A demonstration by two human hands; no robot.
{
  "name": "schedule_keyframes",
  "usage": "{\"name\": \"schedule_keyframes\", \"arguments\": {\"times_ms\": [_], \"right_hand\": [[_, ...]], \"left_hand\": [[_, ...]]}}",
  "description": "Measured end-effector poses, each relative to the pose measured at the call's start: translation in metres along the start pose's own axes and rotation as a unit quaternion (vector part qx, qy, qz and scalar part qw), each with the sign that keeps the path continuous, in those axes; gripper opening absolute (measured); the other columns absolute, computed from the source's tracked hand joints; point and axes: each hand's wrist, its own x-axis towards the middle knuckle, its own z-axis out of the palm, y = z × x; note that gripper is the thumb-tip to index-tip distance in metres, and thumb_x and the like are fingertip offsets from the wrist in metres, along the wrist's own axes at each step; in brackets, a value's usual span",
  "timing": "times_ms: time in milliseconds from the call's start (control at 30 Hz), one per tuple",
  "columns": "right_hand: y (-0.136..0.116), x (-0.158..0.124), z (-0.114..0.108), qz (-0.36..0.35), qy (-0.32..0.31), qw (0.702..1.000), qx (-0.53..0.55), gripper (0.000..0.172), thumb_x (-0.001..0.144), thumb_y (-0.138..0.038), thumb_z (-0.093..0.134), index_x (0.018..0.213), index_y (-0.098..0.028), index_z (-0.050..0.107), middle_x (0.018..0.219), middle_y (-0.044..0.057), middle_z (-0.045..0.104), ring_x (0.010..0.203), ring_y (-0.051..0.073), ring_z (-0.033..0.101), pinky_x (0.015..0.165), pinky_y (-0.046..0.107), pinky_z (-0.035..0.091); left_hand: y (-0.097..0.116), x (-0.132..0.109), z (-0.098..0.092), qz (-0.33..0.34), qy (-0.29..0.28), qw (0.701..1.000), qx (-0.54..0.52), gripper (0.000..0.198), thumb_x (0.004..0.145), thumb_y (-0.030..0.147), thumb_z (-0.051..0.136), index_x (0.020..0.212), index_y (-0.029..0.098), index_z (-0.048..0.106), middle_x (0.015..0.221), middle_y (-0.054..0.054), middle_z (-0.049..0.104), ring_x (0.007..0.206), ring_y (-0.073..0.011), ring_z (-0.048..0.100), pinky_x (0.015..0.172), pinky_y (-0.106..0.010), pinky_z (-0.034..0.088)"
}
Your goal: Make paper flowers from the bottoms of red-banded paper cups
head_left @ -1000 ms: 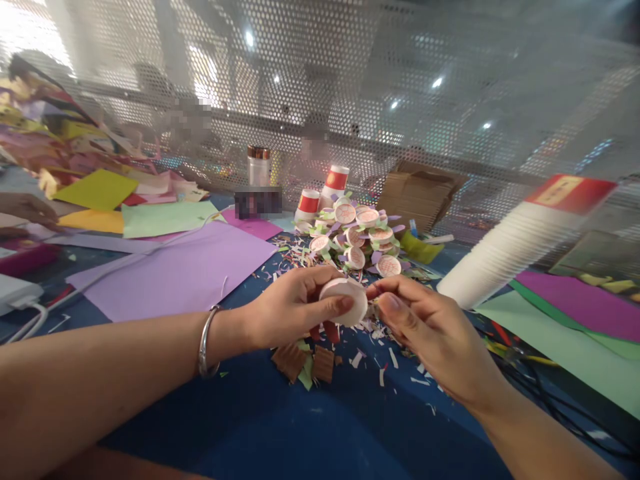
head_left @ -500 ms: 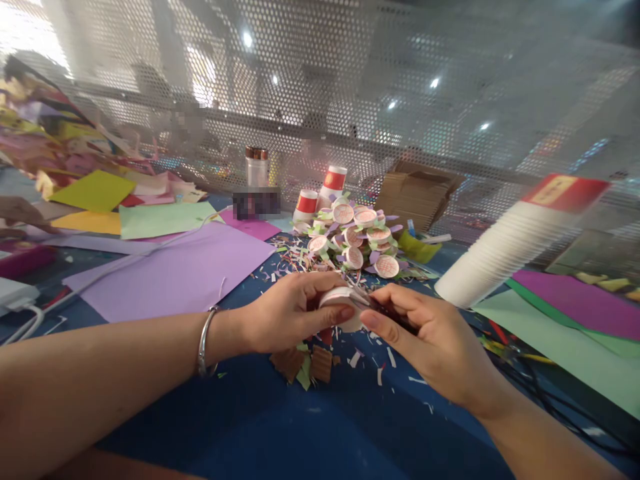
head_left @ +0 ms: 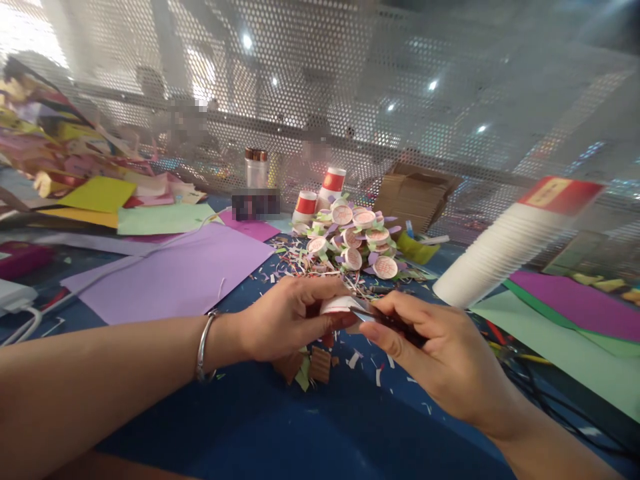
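My left hand (head_left: 295, 317), with a silver bangle at the wrist, pinches a small white paper cup piece (head_left: 339, 305) between thumb and fingers. My right hand (head_left: 430, 340) is closed around dark scissors (head_left: 395, 323), whose blades lie against the right side of the paper piece. Most of their handle is hidden by my fingers. Just beyond my hands is a heap of round white cup bottoms (head_left: 365, 218) with red print and green and purple paper tabs. Brown cardboard scraps (head_left: 320, 365) lie beneath my left hand.
A leaning stack of paper cups (head_left: 493, 250) stands right, near green paper (head_left: 565, 340) and black cables (head_left: 555, 400). Purple paper (head_left: 175, 273) and a white cable lie left. Behind are upturned cups (head_left: 304, 207), a jar (head_left: 257, 171), cardboard (head_left: 415, 197) and a perforated metal screen (head_left: 300, 80).
The paper piece has turned in my left hand, and the scissors' blades now show across its right side. Another person's hand at the far left has mostly gone from view.
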Motion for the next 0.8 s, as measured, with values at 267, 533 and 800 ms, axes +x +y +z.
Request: {"name": "schedule_keyframes", "arguments": {"times_ms": [267, 533, 800], "right_hand": [[0.0004, -0.0002, -0.0006, -0.045, 0.021, 0.996, -0.071, 0.032, 0.100, -0.038, 0.060, 0.074, -0.020, 0.057, 0.059, -0.007, 0.042, 0.050, 0.008, 0.038, 0.047, 0.022, 0.032], [-0.0002, 0.0000, -0.0006, -0.065, 0.041, 0.992, -0.102, 0.031, 0.100, -0.036, 0.061, 0.074, -0.020, 0.058, 0.056, -0.008, 0.042, 0.047, 0.007, 0.037, 0.045, 0.021, 0.031], [0.0032, -0.0003, -0.0001, -0.077, 0.051, 0.988, -0.128, 0.029, 0.101, -0.037, 0.060, 0.076, -0.020, 0.060, 0.056, -0.007, 0.043, 0.046, 0.008, 0.038, 0.046, 0.022, 0.032]], "left_hand": [[0.0007, -0.0003, -0.0008, -0.005, 0.007, 0.997, 0.071, 0.013, 0.096, 0.023, 0.060, 0.090, 0.013, 0.067, 0.070, 0.002, 0.063, 0.061, -0.0061, 0.063, 0.057, -0.014, 0.047], [-0.0039, -0.0001, 0.0013, -0.007, 0.015, 0.999, 0.029, 0.011, 0.093, 0.017, 0.060, 0.084, 0.014, 0.065, 0.069, 0.003, 0.062, 0.061, -0.0052, 0.063, 0.056, -0.013, 0.047], [-0.0059, 0.0028, 0.0022, -0.018, 0.015, 1.000, 0.006, 0.017, 0.094, 0.024, 0.061, 0.080, 0.015, 0.063, 0.067, 0.003, 0.059, 0.060, -0.0063, 0.062, 0.054, -0.015, 0.046]]}}
